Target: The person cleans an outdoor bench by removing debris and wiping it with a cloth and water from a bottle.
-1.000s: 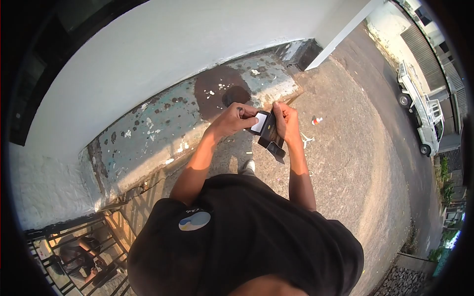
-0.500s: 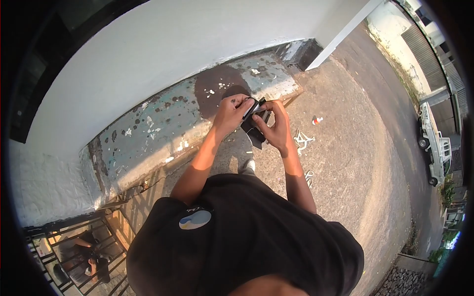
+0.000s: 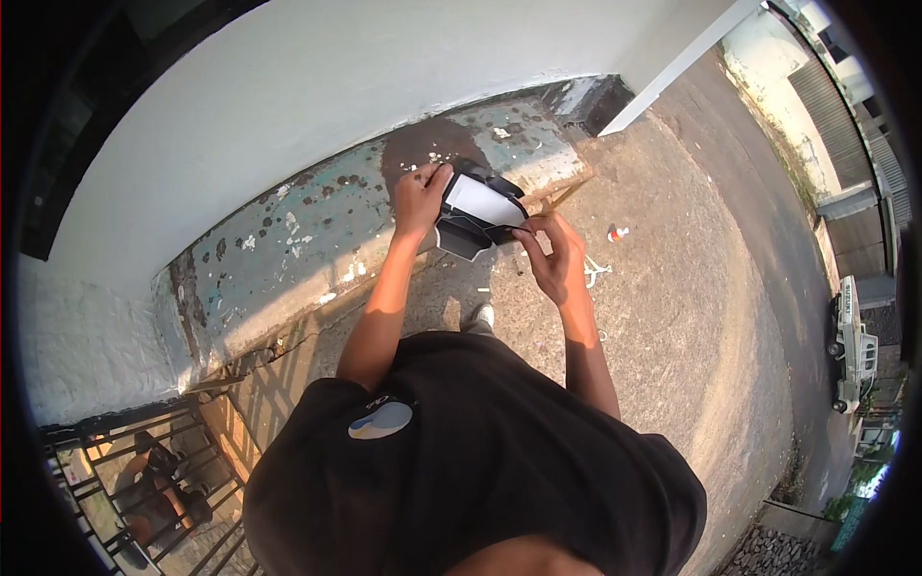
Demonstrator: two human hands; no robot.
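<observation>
A black flapped box (image 3: 463, 233) with a white inner panel (image 3: 483, 199) is held between my hands, over the front edge of the bench. My left hand (image 3: 420, 204) grips its upper left side, thumb on the rim and fingers curled behind. At the lower right corner, my right hand (image 3: 555, 257) pinches a dark edge between thumb and fingertips. Black flaps stand out on the near side and on the far side of the white panel. The box's underside is hidden.
A concrete bench (image 3: 317, 223) with peeling paint runs along the white wall (image 3: 317, 96). On the ground lie a red-and-white item (image 3: 618, 233) and pale cord-like pieces (image 3: 597, 270). Behind a metal gate (image 3: 192, 461) sits another person (image 3: 158, 494). A white pickup (image 3: 853, 350) stands on the road.
The black box has turned and spread wider, so its white inner panel faces me. My hands have moved apart, the left one leftward and the right one slightly right and down.
</observation>
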